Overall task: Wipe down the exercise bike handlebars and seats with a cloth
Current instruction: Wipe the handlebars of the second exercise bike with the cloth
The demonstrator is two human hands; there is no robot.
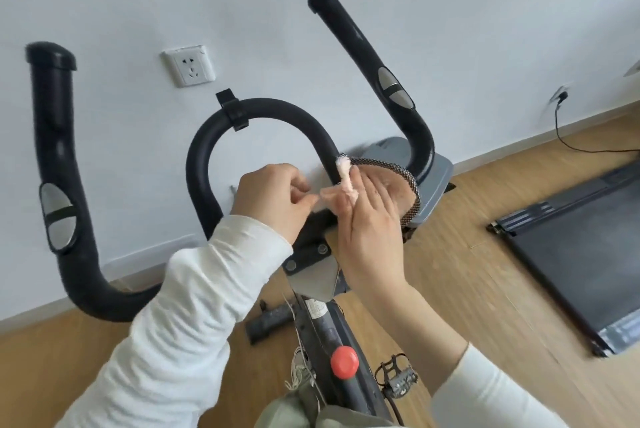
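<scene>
Both forearms reach forward and converge. Left hand (pixel 273 199): fingers curled, thumb and forefinger pinching one end of the cloth (pixel 334 197). Right hand (pixel 372 220): back toward the camera, fingers extended against the cloth.

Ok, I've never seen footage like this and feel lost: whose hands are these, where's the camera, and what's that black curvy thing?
This is one picture from a camera worn on a person's head, looking forward and down, so the arms in white sleeves are the wearer's own. The black tubes are an exercise bike's handlebars, with a centre loop in the middle. A pale pink cloth is twisted round that loop. The left hand pinches one end of it. The right hand lies against it with fairly straight fingers; I cannot tell whether it grips. Below are the bike's red knob and a pedal, above a wooden floor. The dark flat machine on the right looks like a treadmill.
</scene>
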